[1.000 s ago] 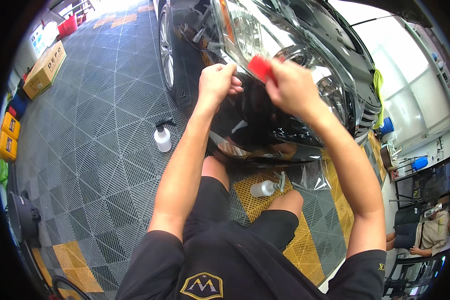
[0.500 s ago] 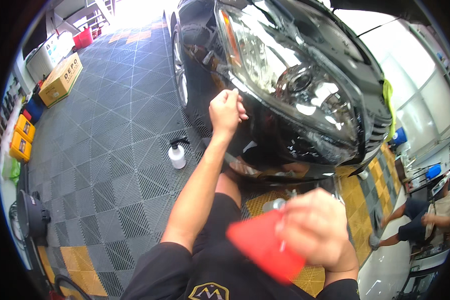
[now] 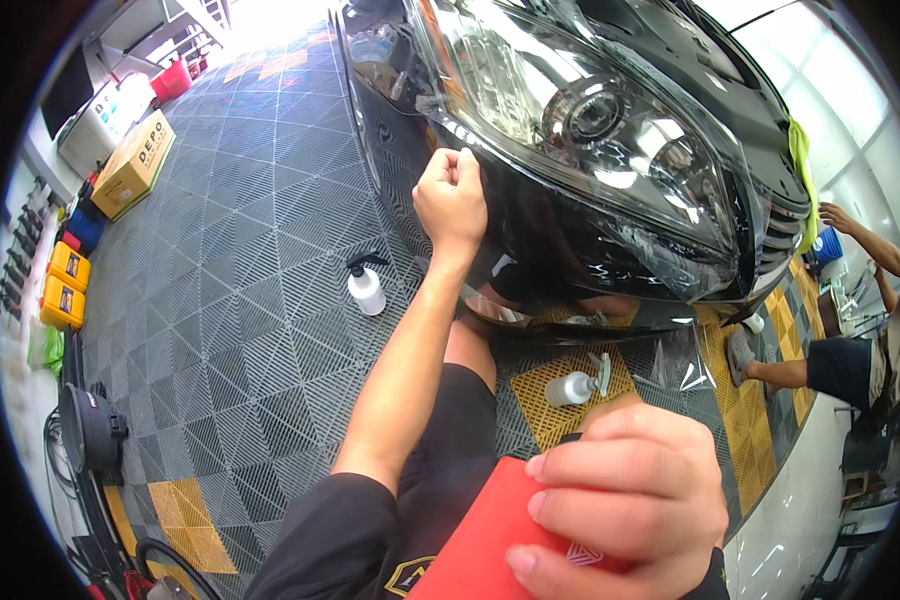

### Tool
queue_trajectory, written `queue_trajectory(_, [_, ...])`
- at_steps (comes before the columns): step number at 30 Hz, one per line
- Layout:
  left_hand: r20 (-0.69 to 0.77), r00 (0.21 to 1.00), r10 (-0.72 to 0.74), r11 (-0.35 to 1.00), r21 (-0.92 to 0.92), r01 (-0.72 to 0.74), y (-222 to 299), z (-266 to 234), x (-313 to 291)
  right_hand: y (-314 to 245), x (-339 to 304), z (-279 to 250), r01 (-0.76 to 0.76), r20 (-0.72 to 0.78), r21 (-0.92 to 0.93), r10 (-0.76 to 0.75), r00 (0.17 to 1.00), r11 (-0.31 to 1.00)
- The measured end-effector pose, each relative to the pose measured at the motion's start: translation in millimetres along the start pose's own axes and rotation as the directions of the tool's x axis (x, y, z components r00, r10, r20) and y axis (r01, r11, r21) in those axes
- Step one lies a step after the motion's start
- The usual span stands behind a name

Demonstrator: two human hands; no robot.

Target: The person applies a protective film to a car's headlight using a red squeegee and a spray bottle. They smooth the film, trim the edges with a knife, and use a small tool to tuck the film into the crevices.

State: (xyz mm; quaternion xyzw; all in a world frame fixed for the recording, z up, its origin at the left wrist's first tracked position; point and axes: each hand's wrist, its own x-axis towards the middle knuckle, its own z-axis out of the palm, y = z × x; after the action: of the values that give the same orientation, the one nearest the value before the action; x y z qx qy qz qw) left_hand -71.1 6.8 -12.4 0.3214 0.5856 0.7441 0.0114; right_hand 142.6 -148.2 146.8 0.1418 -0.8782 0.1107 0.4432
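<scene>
In front of me is the front corner of a black car point(image 3: 530, 240) with a large clear headlight point(image 3: 580, 120). Wrinkled clear film point(image 3: 660, 275) lies on the bodywork under the lamp. My left hand point(image 3: 450, 200) is closed in a pinch beside the bumper, just below the headlight's lower edge. What its fingertips grip, if anything, is hidden. Close to my body, my right hand point(image 3: 640, 480) is wrapped round a flat red squeegee point(image 3: 480, 540) with a dark edge showing by the knuckles. The squeegee is apart from the car.
A white spray bottle point(image 3: 367, 290) stands on the grey tiled floor; another spray bottle point(image 3: 570, 388) lies on a yellow tile. A cardboard box point(image 3: 135, 165) and yellow cases point(image 3: 65, 290) line the left. At right, another person point(image 3: 870, 340) reaches toward a yellow-green cloth point(image 3: 800, 170).
My right hand has moved down and closer with the red squeegee. My left hand has turned slightly and stays near the headlight. The view has shifted, and the other person has raised their arms.
</scene>
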Motion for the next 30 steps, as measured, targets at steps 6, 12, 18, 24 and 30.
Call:
queue_trajectory(6, [-0.004, 1.0, -0.03, 0.999, 0.015, 0.03, 0, -13, 2, -3, -5, -2, -0.232, 0.103, 0.082, 0.223, 0.969, 0.969])
queue_trajectory(12, [0.005, 1.0, -0.013, 1.0, -0.004, 0.013, -3, -11, 4, -3, -3, 7, -0.142, -0.01, 0.137, 0.145, 0.989, 0.98])
queue_trajectory(18, [0.056, 0.997, -0.06, 0.997, -0.039, 0.063, -5, -13, 3, -6, -34, 11, -0.394, -0.08, 0.11, 0.404, 0.911, 0.912])
queue_trajectory(24, [0.097, 0.993, -0.063, 0.993, -0.096, 0.072, -5, -16, 4, -2, -128, 10, -0.741, -0.092, 0.147, 0.755, 0.649, 0.655])
queue_trajectory(30, [0.083, 0.996, -0.027, 0.998, -0.053, 0.031, -4, -17, 1, -3, -214, 22, -0.805, -0.149, 0.567, 0.983, 0.108, 0.175])
